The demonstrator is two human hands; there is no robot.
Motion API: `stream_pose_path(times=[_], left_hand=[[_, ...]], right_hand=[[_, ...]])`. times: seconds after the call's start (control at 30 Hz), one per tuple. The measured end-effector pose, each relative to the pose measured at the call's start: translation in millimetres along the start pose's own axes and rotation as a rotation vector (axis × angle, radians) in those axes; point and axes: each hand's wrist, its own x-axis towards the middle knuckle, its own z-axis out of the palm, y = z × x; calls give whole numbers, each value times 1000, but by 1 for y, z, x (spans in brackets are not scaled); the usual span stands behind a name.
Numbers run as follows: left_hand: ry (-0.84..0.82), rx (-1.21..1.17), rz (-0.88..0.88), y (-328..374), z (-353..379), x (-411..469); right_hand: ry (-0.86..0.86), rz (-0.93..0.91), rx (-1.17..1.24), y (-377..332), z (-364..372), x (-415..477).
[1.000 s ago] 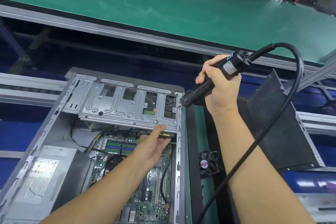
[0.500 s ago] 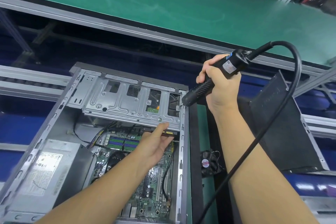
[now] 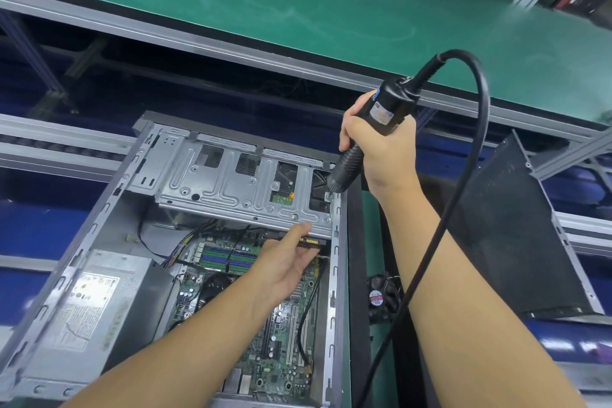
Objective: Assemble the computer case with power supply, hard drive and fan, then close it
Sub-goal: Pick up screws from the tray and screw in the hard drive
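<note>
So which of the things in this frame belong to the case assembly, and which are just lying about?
In the job: computer case; drive cage, touched by the left hand; electric screwdriver, gripped by the right hand, tip at the cage; power supply; loose fan; side panel.
Just there: green conveyor belt; aluminium rails.

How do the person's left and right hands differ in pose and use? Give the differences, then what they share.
The right hand curls round the electric screwdriver; the left hand has its fingers stretched out, with no tool. The right hand is raised above the computer case; the left hand reaches inside it, under the drive cage. Both work at the drive cage.
</note>
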Motion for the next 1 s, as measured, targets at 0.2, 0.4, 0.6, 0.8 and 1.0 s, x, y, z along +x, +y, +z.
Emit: stream_pose_path(times=[0.2, 0.4, 0.6, 0.8, 1.0], left_hand=[[-8, 8, 4, -1, -1, 1], [4, 20, 10, -1, 0, 3], [5, 4, 3, 1, 0, -2], [-31, 337, -92, 5, -7, -27], [-14, 739, 273, 2, 2, -58]], right_hand=[[18, 47, -40, 1, 1, 1], [15, 44, 12, 2, 0, 1], [25, 41, 23, -3, -1, -5], [19, -73, 97, -30, -6, -5], [112, -111, 182, -49, -34, -31]])
